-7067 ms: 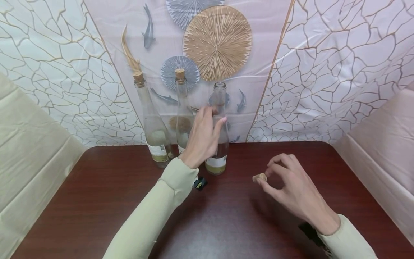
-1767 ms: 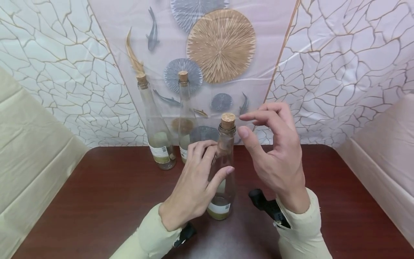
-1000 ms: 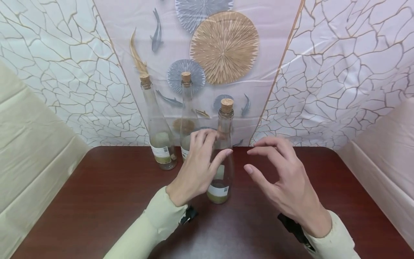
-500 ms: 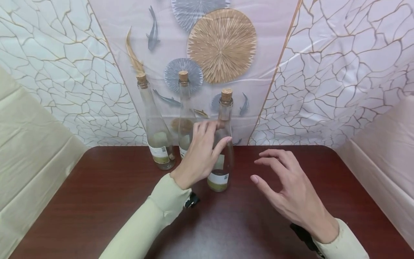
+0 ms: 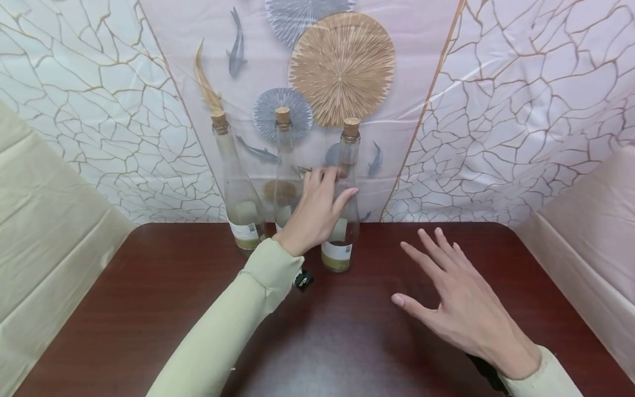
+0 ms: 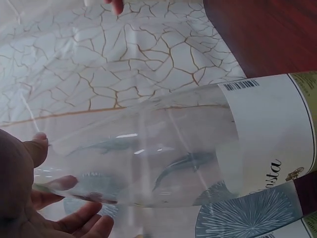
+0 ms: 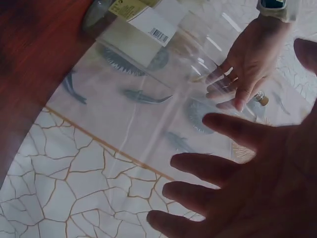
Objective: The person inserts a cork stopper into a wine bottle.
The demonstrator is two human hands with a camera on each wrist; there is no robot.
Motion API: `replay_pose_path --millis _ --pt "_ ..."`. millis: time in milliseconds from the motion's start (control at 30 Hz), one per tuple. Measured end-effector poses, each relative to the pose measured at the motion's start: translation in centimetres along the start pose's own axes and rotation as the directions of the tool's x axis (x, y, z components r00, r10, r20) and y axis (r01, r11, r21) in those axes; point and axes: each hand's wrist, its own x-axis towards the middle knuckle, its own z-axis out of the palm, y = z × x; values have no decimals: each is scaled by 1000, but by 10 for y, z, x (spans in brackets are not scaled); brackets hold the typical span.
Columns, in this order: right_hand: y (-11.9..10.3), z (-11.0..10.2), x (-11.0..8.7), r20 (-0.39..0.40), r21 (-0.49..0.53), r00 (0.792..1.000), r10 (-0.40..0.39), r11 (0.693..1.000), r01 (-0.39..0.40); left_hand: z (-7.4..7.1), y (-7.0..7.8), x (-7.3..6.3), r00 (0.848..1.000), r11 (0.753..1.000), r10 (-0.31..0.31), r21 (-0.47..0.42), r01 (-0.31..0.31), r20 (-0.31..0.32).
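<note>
My left hand (image 5: 312, 212) grips a clear glass bottle (image 5: 337, 252) around its narrowing upper part, thumb on one side and fingers on the other. A cork (image 5: 351, 127) sits in that bottle's mouth. The left wrist view shows the thumb and fingertips around the clear glass (image 6: 148, 148), whose white and olive label bears a barcode. My right hand (image 5: 463, 306) hovers over the table to the right, fingers spread and straight, holding nothing. In the right wrist view its fingers (image 7: 208, 166) are apart from the bottle.
Two more corked bottles stand to the left: one farthest left (image 5: 243, 201), another (image 5: 285, 154) partly behind my left hand. The dark red-brown table (image 5: 347, 336) ends at a patterned cloth backdrop (image 5: 421, 44), with pale fabric sides left and right.
A cork once in my right hand now sits in the right-hand bottle. My left hand has moved that bottle back toward the other two. My right hand has withdrawn rightward and spread its fingers.
</note>
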Motion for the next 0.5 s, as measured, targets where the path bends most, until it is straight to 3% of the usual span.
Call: replay_pose_path --millis 167,500 --pt "4 2 -4 83 -51 996 35 998 -31 1 -1 11 1000 999 -30 13 30 10" --pt "4 7 -2 64 -107 997 45 994 -38 5 -2 26 997 997 -75 33 75 -4"
